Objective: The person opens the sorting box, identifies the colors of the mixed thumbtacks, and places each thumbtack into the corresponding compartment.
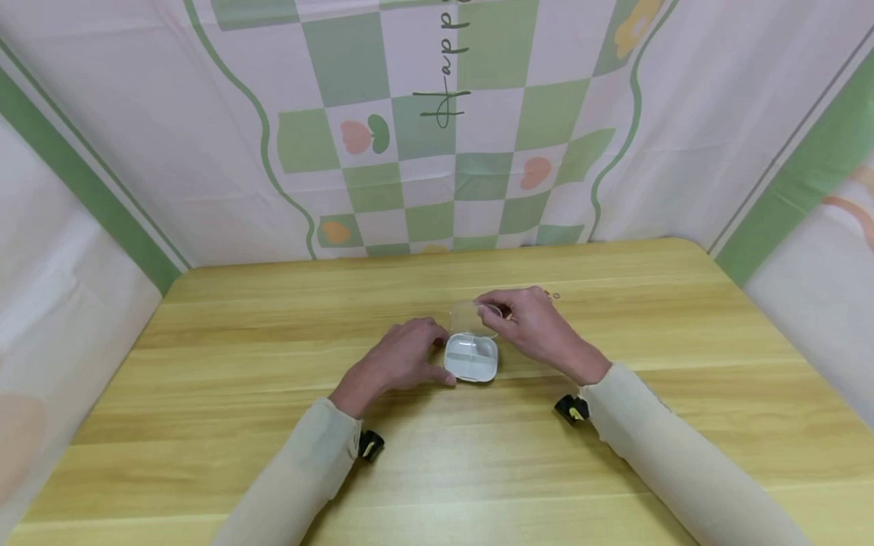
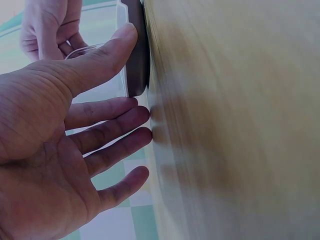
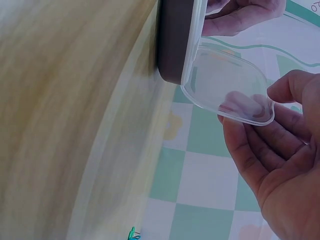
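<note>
A small pill box (image 1: 471, 358) stands on the table with its clear lid (image 1: 463, 318) raised at the far side. White inside, it is split into compartments by dividers; its outer shell (image 3: 175, 40) looks dark in the wrist views. My left hand (image 1: 408, 355) holds the box at its left end, thumb on the near edge and index fingertip by the far corner. The other left fingers (image 2: 120, 142) are spread, their tips close to the tabletop. My right hand (image 1: 529, 322) pinches the lid's free edge between thumb and fingers, some of which show through the clear plastic.
Several tiny ring-like pieces (image 1: 554, 295) lie on the wooden table (image 1: 287, 303) just beyond the right hand. A small green piece (image 3: 133, 233) shows low in the right wrist view. Behind the table hangs a checked cloth (image 1: 430, 182).
</note>
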{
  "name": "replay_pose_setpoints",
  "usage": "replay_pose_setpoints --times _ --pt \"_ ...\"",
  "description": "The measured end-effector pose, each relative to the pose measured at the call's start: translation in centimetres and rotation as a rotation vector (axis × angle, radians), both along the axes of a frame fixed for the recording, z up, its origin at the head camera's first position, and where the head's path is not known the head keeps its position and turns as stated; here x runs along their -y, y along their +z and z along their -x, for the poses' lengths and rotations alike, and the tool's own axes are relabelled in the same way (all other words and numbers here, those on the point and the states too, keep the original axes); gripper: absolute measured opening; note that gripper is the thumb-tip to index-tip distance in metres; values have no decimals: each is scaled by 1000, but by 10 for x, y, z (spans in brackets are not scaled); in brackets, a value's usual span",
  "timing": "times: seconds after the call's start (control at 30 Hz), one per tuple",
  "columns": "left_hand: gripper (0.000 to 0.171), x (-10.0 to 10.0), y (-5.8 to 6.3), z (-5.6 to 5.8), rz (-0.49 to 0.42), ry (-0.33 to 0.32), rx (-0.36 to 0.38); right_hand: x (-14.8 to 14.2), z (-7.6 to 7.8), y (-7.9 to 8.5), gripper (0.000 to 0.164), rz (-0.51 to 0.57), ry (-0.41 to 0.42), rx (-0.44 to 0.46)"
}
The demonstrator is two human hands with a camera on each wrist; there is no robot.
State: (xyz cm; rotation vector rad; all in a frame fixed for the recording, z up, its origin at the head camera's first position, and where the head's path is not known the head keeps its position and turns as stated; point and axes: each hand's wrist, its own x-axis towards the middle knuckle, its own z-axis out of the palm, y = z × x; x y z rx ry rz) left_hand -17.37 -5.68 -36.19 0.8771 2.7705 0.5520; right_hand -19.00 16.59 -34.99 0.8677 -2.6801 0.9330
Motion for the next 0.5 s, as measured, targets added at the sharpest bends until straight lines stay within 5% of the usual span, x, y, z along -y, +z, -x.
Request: replay_pose_setpoints --times 0.5 --pt "63 -1 1 -1 3 -9 -18 1 -1 1 30 3 8 12"
